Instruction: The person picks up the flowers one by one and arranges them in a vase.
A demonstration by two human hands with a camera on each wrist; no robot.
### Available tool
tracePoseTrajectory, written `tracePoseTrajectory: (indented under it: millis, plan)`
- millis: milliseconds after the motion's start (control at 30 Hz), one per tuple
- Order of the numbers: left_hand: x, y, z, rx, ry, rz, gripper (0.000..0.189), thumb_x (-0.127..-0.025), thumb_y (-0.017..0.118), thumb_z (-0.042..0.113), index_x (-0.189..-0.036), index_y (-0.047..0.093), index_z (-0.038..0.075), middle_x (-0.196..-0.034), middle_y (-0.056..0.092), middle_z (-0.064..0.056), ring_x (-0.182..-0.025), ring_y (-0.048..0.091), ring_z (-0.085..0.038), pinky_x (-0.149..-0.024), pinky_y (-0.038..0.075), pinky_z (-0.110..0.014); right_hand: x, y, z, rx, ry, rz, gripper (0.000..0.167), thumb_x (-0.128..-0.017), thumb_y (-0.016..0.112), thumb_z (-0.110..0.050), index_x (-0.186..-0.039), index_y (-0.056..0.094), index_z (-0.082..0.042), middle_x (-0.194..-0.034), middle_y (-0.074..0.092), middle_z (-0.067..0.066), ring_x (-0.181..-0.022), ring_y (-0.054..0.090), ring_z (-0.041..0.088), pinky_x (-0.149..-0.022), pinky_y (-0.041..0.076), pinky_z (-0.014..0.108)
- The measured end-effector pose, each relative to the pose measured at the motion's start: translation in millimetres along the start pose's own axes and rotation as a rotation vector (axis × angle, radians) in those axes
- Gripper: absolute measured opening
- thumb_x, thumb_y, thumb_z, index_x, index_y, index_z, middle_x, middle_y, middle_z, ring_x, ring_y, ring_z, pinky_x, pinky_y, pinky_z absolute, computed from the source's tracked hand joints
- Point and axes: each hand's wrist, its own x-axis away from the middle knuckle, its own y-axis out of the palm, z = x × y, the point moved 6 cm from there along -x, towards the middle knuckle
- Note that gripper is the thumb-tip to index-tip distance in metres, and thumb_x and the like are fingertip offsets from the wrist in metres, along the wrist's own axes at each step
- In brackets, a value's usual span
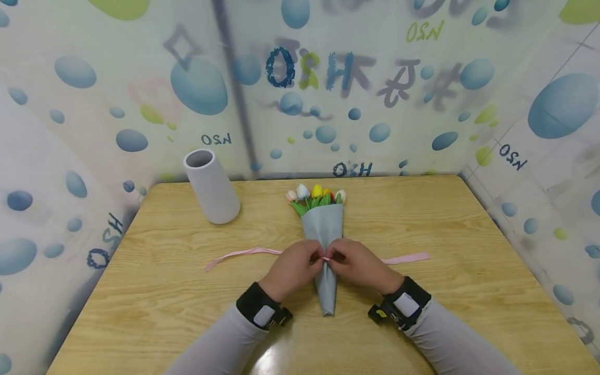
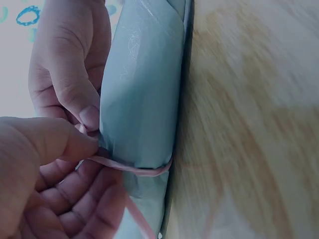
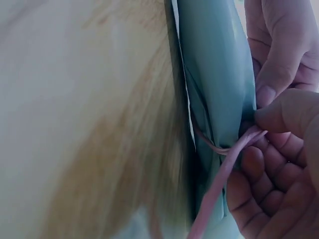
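Note:
A bouquet of tulips (image 1: 317,191) in white, yellow, orange and red lies on the table, wrapped in a blue-grey paper cone (image 1: 323,224). Around the cone's narrow part runs a pink ribbon (image 1: 408,258), its loose ends trailing to both sides. My left hand (image 1: 294,265) pinches the ribbon over the front of the wrap. Close against it, my right hand (image 1: 361,264) pinches the ribbon too. In the left wrist view the ribbon loop (image 2: 139,171) sits against the paper. Fingers hide the crossing point. The right wrist view shows a ribbon strand (image 3: 219,184) hanging from the right fingers.
A white vase (image 1: 213,187) stands upright at the back left of the wooden table (image 1: 469,291). Behind the table hangs a patterned backdrop (image 1: 323,114) with blue and green spots. Each wrist wears a black strap, such as the left strap (image 1: 255,302).

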Motion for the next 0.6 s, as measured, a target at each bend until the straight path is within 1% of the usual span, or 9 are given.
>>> tracePoseTrajectory:
  millis: [33, 133, 267, 367, 500, 600]
  plan:
    - [0.0, -0.3, 0.4, 0.02, 0.001, -0.001, 0.004, -0.096, 0.071, 0.014, -0.093, 0.069, 0.013, -0.086, 0.064, 0.004, -0.079, 0.056, -0.009, -0.072, 0.049, -0.025, 0.0, 0.1, 0.1, -0.005, 0.007, -0.003, 0.006, -0.096, 0.071, -0.008, -0.096, 0.067, -0.013, -0.091, 0.063, -0.005, -0.086, 0.055, 0.01, -0.075, 0.049, 0.024]
    - [0.3, -0.2, 0.0, 0.124, -0.007, -0.015, 0.003, -0.096, 0.069, 0.011, -0.097, 0.067, 0.013, -0.089, 0.066, 0.003, -0.081, 0.058, -0.009, -0.073, 0.051, -0.026, 0.6, 0.0, 1.2, -0.012, 0.019, -0.006, 0.007, -0.095, 0.07, -0.008, -0.097, 0.066, -0.013, -0.088, 0.06, -0.005, -0.082, 0.053, 0.01, -0.07, 0.047, 0.023]
    - [1.1, -0.4, -4.1, 0.3, -0.061, -0.037, 0.008, -0.097, 0.065, 0.011, -0.102, 0.067, 0.016, -0.096, 0.07, 0.003, -0.088, 0.063, -0.009, -0.076, 0.054, -0.025, 1.4, -1.4, 3.8, -0.031, 0.034, -0.005, 0.007, -0.096, 0.069, -0.008, -0.098, 0.066, -0.014, -0.086, 0.059, -0.006, -0.079, 0.053, 0.008, -0.067, 0.047, 0.023]
    - [1.7, -1.7, -7.8, 0.397, -0.105, -0.05, 0.009, -0.097, 0.063, 0.012, -0.104, 0.067, 0.016, -0.098, 0.069, 0.003, -0.09, 0.062, -0.01, -0.075, 0.053, -0.024, 1.8, -3.0, 5.6, -0.065, 0.062, -0.01, 0.006, -0.097, 0.069, -0.01, -0.098, 0.066, -0.015, -0.085, 0.059, -0.006, -0.078, 0.054, 0.008, -0.065, 0.048, 0.023]
    - [2.0, -3.6, -9.9, 0.449, -0.127, -0.071, 0.011, -0.098, 0.062, 0.012, -0.106, 0.069, 0.014, -0.096, 0.067, 0.002, -0.086, 0.06, -0.012, -0.07, 0.051, -0.024, 2.6, -5.3, 6.4, -0.115, 0.094, -0.016, 0.005, -0.099, 0.069, -0.013, -0.098, 0.065, -0.016, -0.085, 0.059, -0.005, -0.076, 0.055, 0.01, -0.062, 0.048, 0.023]
    - [2.0, -3.9, -9.8, 0.446, -0.12, -0.091, 0.011, -0.098, 0.064, 0.012, -0.107, 0.07, 0.013, -0.093, 0.066, 0.002, -0.083, 0.059, -0.012, -0.068, 0.05, -0.023, 3.8, -6.7, 7.1, -0.148, 0.098, -0.02, 0.004, -0.1, 0.068, -0.017, -0.099, 0.065, -0.016, -0.086, 0.06, -0.004, -0.075, 0.055, 0.011, -0.061, 0.048, 0.024]
